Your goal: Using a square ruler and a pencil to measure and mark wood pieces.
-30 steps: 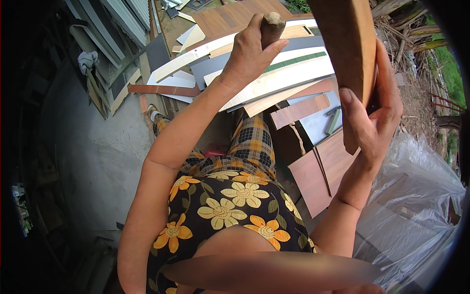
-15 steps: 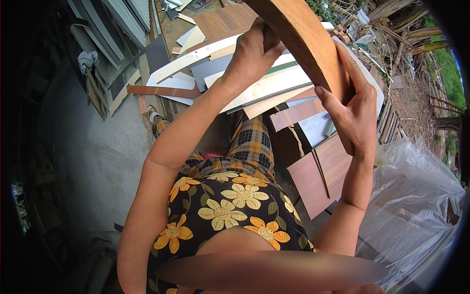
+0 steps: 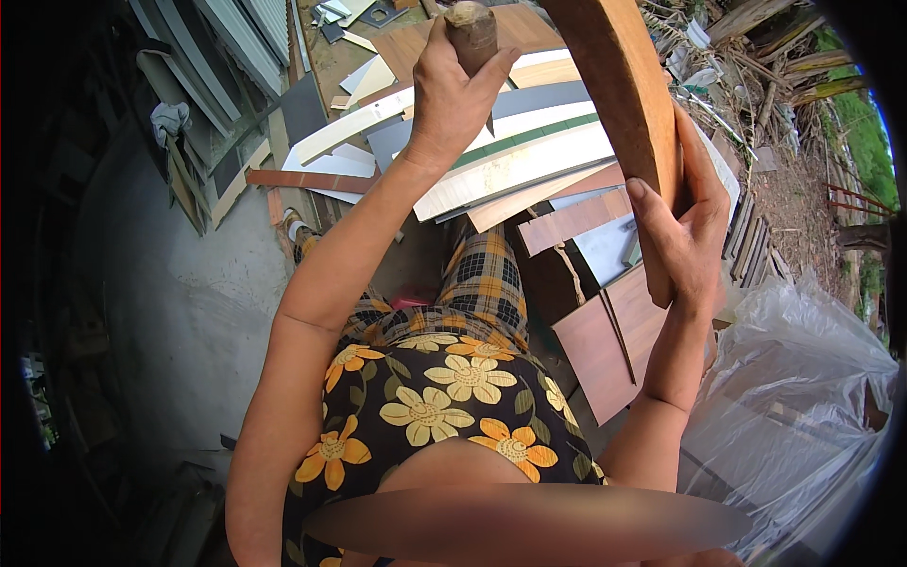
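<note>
Head view shows a long, faintly curved bar of brown wood (image 3: 628,104) held up on the right, its upper end cut off by the top edge and its lower end beside the right wrist. The right hand (image 3: 688,227) clasps it near that lower end, thumb across the near face and fingers stretched along the far side, the palm spread by the bar's thickness. To its left, apart from the bar, the left hand (image 3: 449,104) is curled firmly round a stout, round brown wooden handle (image 3: 471,42) whose blunt, pale-topped end points upward. A narrow dark point (image 3: 490,126) shows below this grip; whether it joins the handle cannot be told. Beyond and beneath the hands lies a loose pile of long white panels (image 3: 529,168) with a dark green strip (image 3: 524,139) among them, and a wide brown wood-grain board (image 3: 524,26) at the far side. Nearer the right forearm are a reddish-brown square-cornered board (image 3: 600,350) and a crumpled clear plastic sheet (image 3: 794,378). Black-and-orange plaid trousers (image 3: 482,279) and a black top with yellow flowers (image 3: 425,416) fill the lower middle, with bare grey floor (image 3: 198,312) to the left.
</note>
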Available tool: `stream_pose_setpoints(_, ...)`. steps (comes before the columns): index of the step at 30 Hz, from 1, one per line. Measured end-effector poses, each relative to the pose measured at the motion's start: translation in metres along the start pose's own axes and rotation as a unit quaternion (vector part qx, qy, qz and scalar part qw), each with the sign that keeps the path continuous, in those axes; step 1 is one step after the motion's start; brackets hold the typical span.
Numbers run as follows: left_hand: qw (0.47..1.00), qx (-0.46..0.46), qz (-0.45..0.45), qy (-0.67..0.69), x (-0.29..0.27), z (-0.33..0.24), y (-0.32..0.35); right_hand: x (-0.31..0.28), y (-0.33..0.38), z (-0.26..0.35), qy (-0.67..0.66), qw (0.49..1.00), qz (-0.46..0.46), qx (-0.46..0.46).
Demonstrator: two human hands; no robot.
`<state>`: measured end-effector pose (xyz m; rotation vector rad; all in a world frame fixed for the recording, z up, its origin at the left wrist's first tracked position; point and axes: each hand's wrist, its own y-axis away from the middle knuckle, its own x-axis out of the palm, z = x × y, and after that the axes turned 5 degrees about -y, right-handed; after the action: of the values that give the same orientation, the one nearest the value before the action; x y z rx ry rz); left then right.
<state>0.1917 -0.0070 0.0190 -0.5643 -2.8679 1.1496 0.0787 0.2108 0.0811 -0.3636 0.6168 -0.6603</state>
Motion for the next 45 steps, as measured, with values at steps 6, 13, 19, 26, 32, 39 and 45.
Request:
stream_pose_setpoints(6,0.999,0.005,0.049,-0.014,0.021,-0.004,-0.004,-0.011,0.004,0.004,-0.023,0.999,-0.027,0.000)
stream_pose_setpoints(13,0.998,-0.004,0.054,-0.032,0.045,0.016,0.003,-0.014,0.008,0.000,-0.018,0.999,-0.026,-0.004)
stream_pose_setpoints(19,0.998,0.013,0.031,-0.050,0.054,0.018,0.004,-0.019,0.005,-0.001,-0.010,0.999,-0.031,-0.014)
stream_pose_setpoints(26,0.996,0.023,0.063,-0.050,0.053,0.014,0.001,-0.011,-0.013,-0.001,0.006,0.996,-0.038,-0.081)
stream_pose_setpoints(32,0.998,-0.018,0.064,-0.005,0.053,0.006,0.001,-0.006,-0.021,-0.009,0.124,0.991,0.048,0.033)
stream_pose_setpoints(39,0.995,-0.022,0.090,-0.035,0.052,0.006,-0.003,-0.002,-0.017,-0.006,0.125,0.989,0.051,0.058)
stream_pose_setpoints(45,1.000,0.010,0.000,-0.011,0.046,0.010,-0.017,-0.018,-0.011,-0.016,0.032,0.999,-0.019,-0.008)
